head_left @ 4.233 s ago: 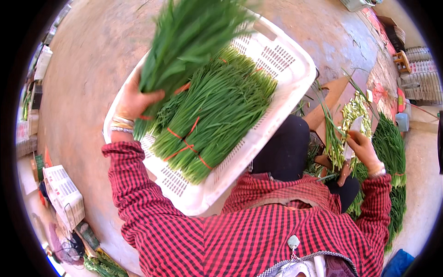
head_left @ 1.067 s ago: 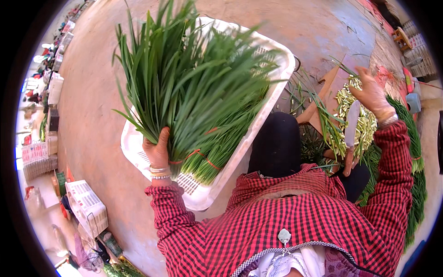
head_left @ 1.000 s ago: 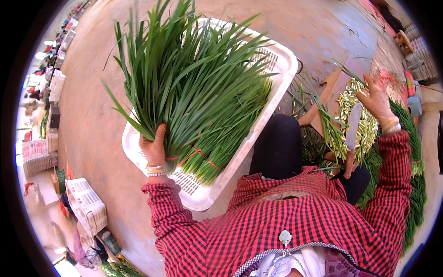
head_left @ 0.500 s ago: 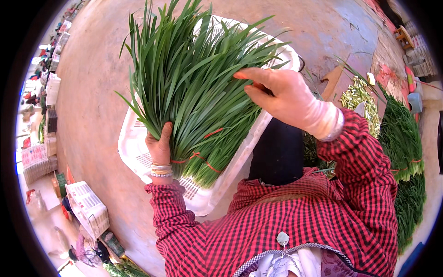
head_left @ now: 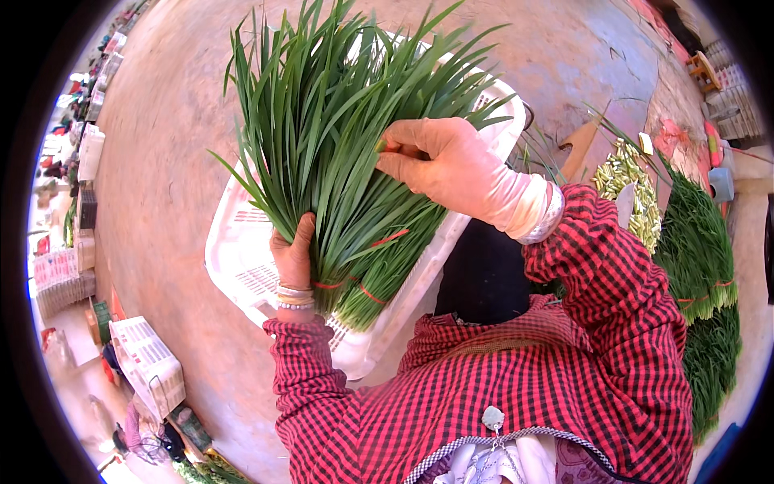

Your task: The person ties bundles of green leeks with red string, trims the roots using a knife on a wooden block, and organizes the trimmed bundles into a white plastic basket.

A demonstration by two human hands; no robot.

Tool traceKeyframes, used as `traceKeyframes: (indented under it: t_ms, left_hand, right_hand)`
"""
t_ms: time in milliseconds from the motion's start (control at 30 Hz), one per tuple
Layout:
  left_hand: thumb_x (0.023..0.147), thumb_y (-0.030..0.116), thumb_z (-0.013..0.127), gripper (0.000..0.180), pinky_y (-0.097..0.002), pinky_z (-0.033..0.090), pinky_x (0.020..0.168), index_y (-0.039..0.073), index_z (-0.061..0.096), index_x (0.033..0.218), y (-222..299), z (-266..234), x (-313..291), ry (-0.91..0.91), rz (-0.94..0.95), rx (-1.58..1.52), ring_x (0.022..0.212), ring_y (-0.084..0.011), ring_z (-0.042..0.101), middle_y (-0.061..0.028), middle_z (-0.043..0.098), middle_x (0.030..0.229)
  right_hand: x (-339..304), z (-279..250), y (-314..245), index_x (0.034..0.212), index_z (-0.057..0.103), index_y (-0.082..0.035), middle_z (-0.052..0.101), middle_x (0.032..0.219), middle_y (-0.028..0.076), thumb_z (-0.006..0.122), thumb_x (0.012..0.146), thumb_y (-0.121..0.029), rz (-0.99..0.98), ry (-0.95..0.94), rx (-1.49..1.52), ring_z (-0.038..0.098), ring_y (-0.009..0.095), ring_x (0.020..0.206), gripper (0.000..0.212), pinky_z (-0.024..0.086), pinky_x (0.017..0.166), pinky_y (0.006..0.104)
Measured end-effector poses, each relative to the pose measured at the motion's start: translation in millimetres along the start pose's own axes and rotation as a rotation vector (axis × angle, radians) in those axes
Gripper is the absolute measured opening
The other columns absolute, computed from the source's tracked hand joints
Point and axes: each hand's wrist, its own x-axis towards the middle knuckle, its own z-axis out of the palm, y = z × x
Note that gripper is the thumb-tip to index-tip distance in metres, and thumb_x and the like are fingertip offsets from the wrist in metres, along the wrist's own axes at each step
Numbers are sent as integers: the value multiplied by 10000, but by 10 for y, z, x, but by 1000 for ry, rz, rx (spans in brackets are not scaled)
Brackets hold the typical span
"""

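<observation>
My left hand is closed around the lower stems of a bunch of garlic chives, with a red band near its base. The long green leaves fan upward and away from me. Beside it, to the right, a second banded bunch lies in the white plastic crate. Above the leaves on the right, my right hand, in a pale glove, has thumb and forefinger pinched together. A small green bit of leaf seems to show at its fingertips; the other fingers are curled.
Banded chives are stacked at my right, by a heap of cut pale-green stem pieces. A flat brown piece of cardboard lies beyond my right arm. White crates line the left side. A small wooden stool stands far right.
My right hand has moved left and slightly down over the leaves, its fingertips closer together. My left hand has shifted slightly right with the bunch.
</observation>
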Motion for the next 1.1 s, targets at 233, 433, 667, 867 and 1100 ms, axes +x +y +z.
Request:
traceKeyframes:
  t_ms: [233, 433, 667, 867, 1100]
  left_hand:
    - [888, 172, 735, 331, -256, 497, 822, -27, 651, 1138, 84, 111, 16, 63, -21, 74, 896, -118, 619, -57, 689, 1061]
    - [885, 156, 735, 310, -244, 503, 781, -37, 659, 1116, 105, 196, 212, 127, -41, -12, 861, -106, 628, -58, 694, 1031]
    - [866, 190, 762, 352, -248, 502, 793, -28, 661, 1124, -1, 8, 225, 186, -5, 21, 878, -100, 621, -43, 692, 1041]
    - [875, 175, 750, 325, -245, 504, 797, -25, 663, 1116, 103, 52, 138, 150, 30, 34, 873, -101, 623, -50, 695, 1032]
    - [875, 173, 750, 313, -254, 500, 812, -26, 661, 1100, 160, 30, -70, 93, 57, 83, 877, -108, 622, -58, 696, 1031]
  right_hand:
    - [-182, 20, -249, 872, 670, 25, 603, 650, 91, 692, 846, -114, 88, -18, 194, 562, 66, 604, 143, 463, 565, 250]
    - [-560, 25, -523, 900, 697, -44, 668, 740, 103, 718, 802, -80, -337, -46, -93, 666, 247, 628, 107, 528, 573, 306]
    - [-605, -861, -714, 986, 682, -18, 575, 630, -4, 631, 935, -85, -106, 598, 354, 466, 22, 470, 98, 353, 414, 170]
    - [-1024, -1742, 269, 1102, 670, -24, 642, 835, 25, 681, 898, -133, 184, 522, -466, 600, 103, 766, 231, 483, 709, 231]
    - [-616, -687, -439, 957, 686, -65, 690, 1055, 60, 721, 771, -57, -453, 165, -652, 668, 250, 933, 190, 537, 793, 327]
